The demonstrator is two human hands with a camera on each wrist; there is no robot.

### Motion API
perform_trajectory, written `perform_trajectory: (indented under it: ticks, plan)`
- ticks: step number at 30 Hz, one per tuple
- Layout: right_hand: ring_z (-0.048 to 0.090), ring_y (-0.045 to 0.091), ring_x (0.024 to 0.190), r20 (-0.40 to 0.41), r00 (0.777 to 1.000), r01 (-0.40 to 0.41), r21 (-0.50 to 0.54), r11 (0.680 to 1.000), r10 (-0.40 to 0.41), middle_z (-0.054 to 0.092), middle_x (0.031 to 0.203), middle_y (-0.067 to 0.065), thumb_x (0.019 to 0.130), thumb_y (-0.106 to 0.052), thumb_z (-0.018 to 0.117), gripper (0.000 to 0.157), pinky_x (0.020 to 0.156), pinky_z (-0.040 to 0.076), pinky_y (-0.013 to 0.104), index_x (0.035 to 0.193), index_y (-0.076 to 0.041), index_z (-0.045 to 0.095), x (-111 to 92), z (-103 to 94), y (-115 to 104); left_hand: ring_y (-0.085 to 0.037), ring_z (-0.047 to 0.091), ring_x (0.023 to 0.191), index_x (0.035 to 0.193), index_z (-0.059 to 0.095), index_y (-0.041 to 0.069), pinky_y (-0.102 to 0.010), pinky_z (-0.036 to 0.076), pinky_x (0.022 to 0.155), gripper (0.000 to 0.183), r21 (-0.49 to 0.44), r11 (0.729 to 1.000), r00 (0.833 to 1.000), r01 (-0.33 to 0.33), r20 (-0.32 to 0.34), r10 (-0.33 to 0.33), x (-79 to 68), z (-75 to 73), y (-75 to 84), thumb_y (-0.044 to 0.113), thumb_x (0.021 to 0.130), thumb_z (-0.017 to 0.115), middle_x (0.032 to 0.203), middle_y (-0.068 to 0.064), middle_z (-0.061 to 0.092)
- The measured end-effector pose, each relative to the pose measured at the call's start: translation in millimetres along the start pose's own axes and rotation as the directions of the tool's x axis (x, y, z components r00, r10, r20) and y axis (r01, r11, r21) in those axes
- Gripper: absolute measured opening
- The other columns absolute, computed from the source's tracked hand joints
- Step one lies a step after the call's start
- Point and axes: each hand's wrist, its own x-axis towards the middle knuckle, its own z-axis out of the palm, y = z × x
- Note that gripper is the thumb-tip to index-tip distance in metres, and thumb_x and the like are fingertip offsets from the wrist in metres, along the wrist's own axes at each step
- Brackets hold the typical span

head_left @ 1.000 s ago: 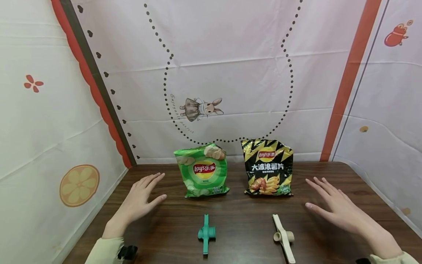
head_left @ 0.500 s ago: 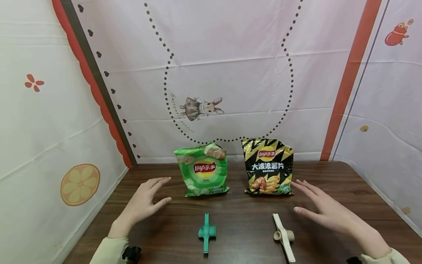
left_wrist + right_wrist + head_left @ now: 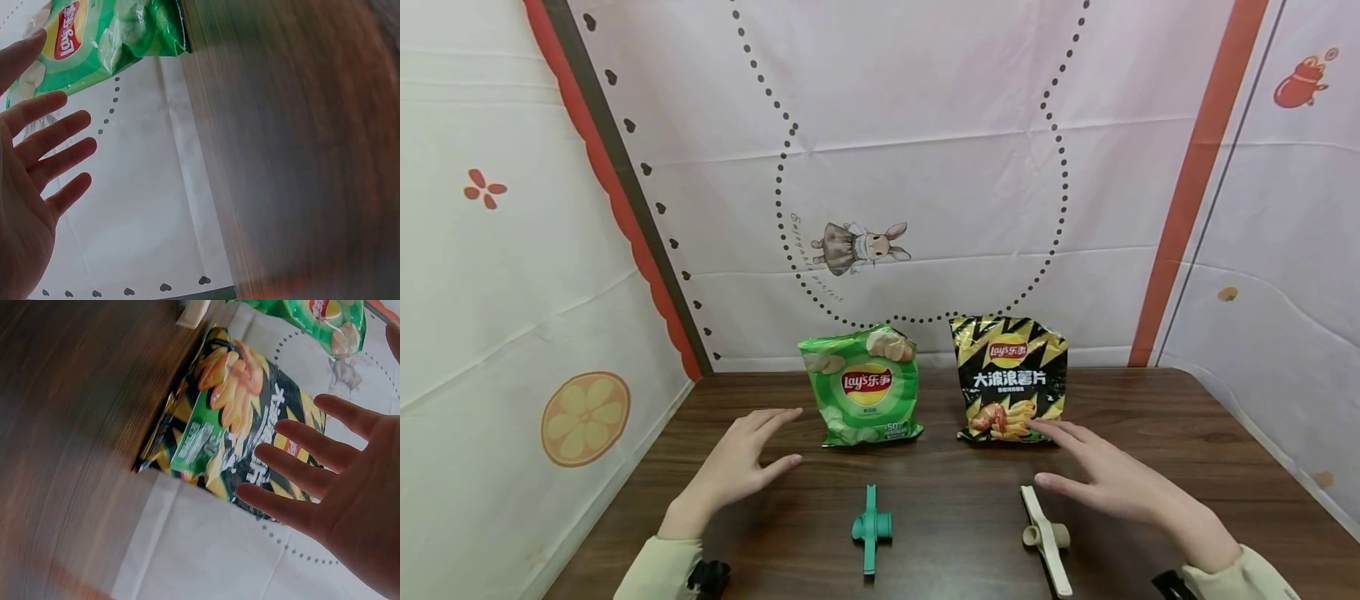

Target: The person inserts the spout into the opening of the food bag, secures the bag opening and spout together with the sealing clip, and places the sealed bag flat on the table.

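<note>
A green chip bag (image 3: 865, 400) stands upright at the back of the table, left of a black and yellow chip bag (image 3: 1006, 392). My left hand (image 3: 733, 467) is just left of the green bag, fingers extended, holding nothing. With its fingers spread, my right hand (image 3: 1108, 475) is in front of the black bag's lower right corner; the right wrist view shows nothing in its grasp. Nearer the front lie a teal bag clip with a round spout (image 3: 870, 528) and a cream clip of the same shape (image 3: 1045, 537). The cream one is close to the right hand.
The dark wooden table (image 3: 955, 500) carries the bags and clips. Behind it hangs a white printed cloth (image 3: 925, 200), with further cloth at the left side (image 3: 497, 292) and right side (image 3: 1277, 275).
Both hands have moved inward: the left one rightward toward the green bag, the right one leftward across the black bag's corner. Bags and clips stay in place.
</note>
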Motion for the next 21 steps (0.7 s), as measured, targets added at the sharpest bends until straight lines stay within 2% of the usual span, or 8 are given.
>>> perform_trajectory:
  ticks: [6,10,14,21]
  plan:
    - [0.047,0.036,0.126,0.052,0.998,0.031,0.036,0.999,-0.033,0.048,0.138,0.012,0.091,-0.051,0.055,0.062,0.092,0.042,0.056,0.143,-0.021,0.041,7,4.4,-9,-0.022,0.052,0.12,0.138,0.048,0.029,-0.052,0.039,0.098,0.064,-0.003,1.0,1.0,-0.014,0.003,0.014,1.9,2.7,3.5,0.046,0.081,0.071,0.129,0.004,0.056]
    - [0.046,0.033,0.128,0.101,0.993,0.058,0.063,0.996,-0.064,0.047,0.141,0.006,0.092,-0.051,0.053,0.059,0.094,0.042,0.055,0.143,-0.025,0.04,14,6.8,-14,-0.021,0.051,0.121,0.138,0.049,0.027,-0.052,0.039,0.097,0.063,-0.014,1.0,1.0,-0.017,0.014,0.017,4.2,4.7,6.0,0.05,0.082,0.068,0.13,0.004,0.055]
    - [0.046,0.028,0.128,0.132,0.987,0.086,0.068,0.994,-0.094,0.048,0.14,0.0,0.093,-0.052,0.052,0.058,0.095,0.042,0.052,0.142,-0.023,0.042,21,10.3,-19,-0.021,0.052,0.121,0.137,0.049,0.027,-0.052,0.039,0.097,0.062,-0.028,0.999,0.999,-0.023,0.029,0.024,7.3,7.6,9.1,0.049,0.082,0.068,0.13,0.003,0.056]
    - [0.045,0.025,0.13,0.198,0.973,0.098,0.096,0.991,-0.116,0.048,0.141,0.001,0.092,-0.055,0.051,0.059,0.099,0.041,0.05,0.141,-0.025,0.043,33,16.5,-29,-0.02,0.053,0.119,0.135,0.052,0.025,-0.051,0.039,0.098,0.061,-0.044,0.999,0.998,-0.03,0.048,0.032,11.0,12.3,13.8,0.047,0.082,0.07,0.128,0.003,0.057]
